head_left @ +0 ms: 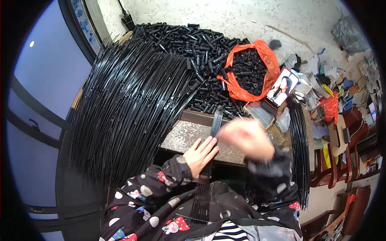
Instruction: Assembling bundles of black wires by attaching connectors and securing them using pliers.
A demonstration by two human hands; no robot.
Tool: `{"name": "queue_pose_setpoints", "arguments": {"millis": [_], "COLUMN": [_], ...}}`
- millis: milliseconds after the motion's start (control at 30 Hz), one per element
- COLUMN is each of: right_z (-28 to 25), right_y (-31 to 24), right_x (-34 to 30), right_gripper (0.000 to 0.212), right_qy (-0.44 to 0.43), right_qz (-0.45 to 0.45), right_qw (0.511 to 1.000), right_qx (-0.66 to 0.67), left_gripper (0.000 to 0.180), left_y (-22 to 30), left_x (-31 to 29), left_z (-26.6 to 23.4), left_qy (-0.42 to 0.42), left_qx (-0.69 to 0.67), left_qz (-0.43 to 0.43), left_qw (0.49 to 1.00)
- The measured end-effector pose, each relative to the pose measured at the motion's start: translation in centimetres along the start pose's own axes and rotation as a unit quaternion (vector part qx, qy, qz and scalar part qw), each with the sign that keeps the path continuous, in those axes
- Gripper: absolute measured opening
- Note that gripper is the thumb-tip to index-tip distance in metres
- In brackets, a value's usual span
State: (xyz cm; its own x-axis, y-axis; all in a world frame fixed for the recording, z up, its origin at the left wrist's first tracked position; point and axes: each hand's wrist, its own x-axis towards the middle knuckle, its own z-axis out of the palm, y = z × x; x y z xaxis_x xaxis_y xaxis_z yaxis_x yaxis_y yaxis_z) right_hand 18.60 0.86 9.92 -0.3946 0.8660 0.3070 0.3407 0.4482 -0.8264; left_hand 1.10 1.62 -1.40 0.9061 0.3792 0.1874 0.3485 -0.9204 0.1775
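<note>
My left hand (pixel 199 156) lies with its fingers stretched out at the near edge of the worktop, against a narrow row of thin black rods (pixel 217 121). These rods run from the small black parts at the back, past my hand, down towards my lap. Just right of the row, above the worktop, my right hand (pixel 250 139) is smeared by motion. Its fingers look bent, but whether they hold anything cannot be made out. A heap of short black tubular parts (pixel 197 52) spreads behind the worktop (pixel 183 134).
A big sheaf of long black rods (pixel 124 108) covers the left side. An orange plastic bag (pixel 274 60) holds small black toothed pieces. Beside it a phone (pixel 282 87) stands propped up, its screen lit. More rods (pixel 299 136) hang at the right, near cluttered shelves and wooden chairs (pixel 333 164).
</note>
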Motion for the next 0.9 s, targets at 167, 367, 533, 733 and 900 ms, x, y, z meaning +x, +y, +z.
{"name": "queue_pose_setpoints", "arguments": {"millis": [167, 367, 533, 733, 900], "right_z": [-5.7, -4.8, -4.0, 1.2, 0.8], "right_y": [9.1, 9.7, 8.8, 10.1, 9.5], "right_x": [-2.6, -3.2, -2.1, -0.9, -0.8], "right_gripper": [0.013, 0.007, 0.010, 0.015, 0.013], "right_qy": [0.179, 0.188, 0.216, 0.037, 0.039], "right_qz": [0.213, 0.117, 0.041, 0.064, 0.063], "right_qw": [0.823, 0.842, 0.863, 0.934, 0.935], "right_qx": [-0.495, -0.492, -0.455, -0.351, -0.346], "left_gripper": [0.072, 0.070, 0.077, 0.081, 0.083], "left_y": [0.2, -0.1, 0.0, 0.4, 0.6], "left_x": [-1.0, -1.7, -1.3, -1.2, -1.2], "left_z": [0.3, 0.1, -0.1, -0.3, -0.8], "left_qy": [-0.022, -0.010, -0.018, -0.015, -0.040], "left_qx": [0.018, 0.053, -0.005, -0.046, -0.078], "left_qz": [0.028, 0.027, 0.021, 0.006, -0.010], "left_qw": [0.999, 0.998, 1.000, 0.999, 0.996]}}
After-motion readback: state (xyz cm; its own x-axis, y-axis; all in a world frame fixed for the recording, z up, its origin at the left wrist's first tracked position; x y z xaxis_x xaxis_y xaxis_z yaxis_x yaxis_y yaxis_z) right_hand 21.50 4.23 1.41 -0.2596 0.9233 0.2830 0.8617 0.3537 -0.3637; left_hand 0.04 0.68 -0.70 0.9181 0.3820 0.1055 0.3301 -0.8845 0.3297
